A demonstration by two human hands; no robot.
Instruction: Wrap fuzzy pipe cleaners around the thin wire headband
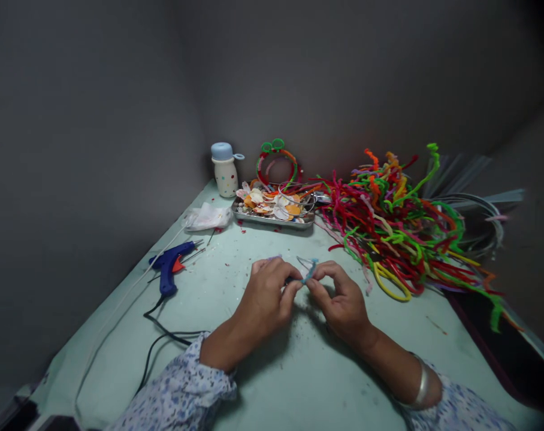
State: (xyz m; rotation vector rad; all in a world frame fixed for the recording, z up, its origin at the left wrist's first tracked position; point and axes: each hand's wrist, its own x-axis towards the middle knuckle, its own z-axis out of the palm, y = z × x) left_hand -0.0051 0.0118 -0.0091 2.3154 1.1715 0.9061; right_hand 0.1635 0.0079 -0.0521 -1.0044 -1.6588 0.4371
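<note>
My left hand point(266, 296) and my right hand point(339, 302) meet over the middle of the pale green table point(272, 371). Both pinch a small piece of blue pipe cleaner point(308, 270) with a bit of clear or white material on it. The fingers of each hand are closed round this piece. A purple tip shows just above my left hand's knuckles. A silver bangle point(422, 383) sits on my right wrist.
A big heap of coloured pipe cleaners point(402, 221) lies at the right. A metal tray point(274, 218) of shells and beads stands at the back, with a pipe-cleaner hoop point(276, 158) and a white bottle point(225, 170) behind it. A blue glue gun point(171, 266) with its cord lies left, near a plastic bag point(206, 216).
</note>
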